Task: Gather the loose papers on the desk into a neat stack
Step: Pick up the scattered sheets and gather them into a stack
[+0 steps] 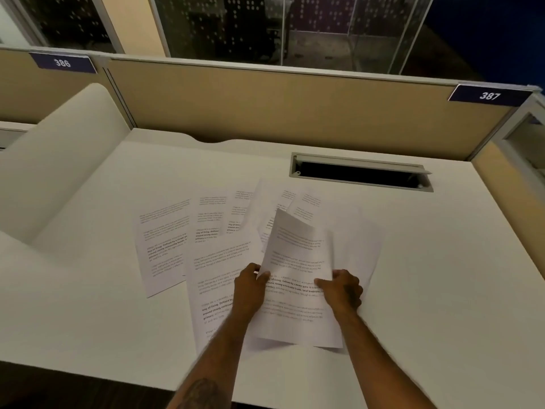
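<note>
Midway, with only a small bundle of printed sheets [298,278] lifted off the white desk [442,276]

Gripped at both side edges: left hand [250,290] closed on the left margin, right hand [343,290] closed on the right, far corner curling up. Still spread flat to the left and behind: overlapping loose pages [188,243], short of the cable slot [359,172]. Best squared by a tap of the lower edge on the desk before laying onto the next page, to avoid creases

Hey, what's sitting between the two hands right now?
In the head view, the printed sheet spans the gap, gripped at its edges by left hand and right hand.
</note>
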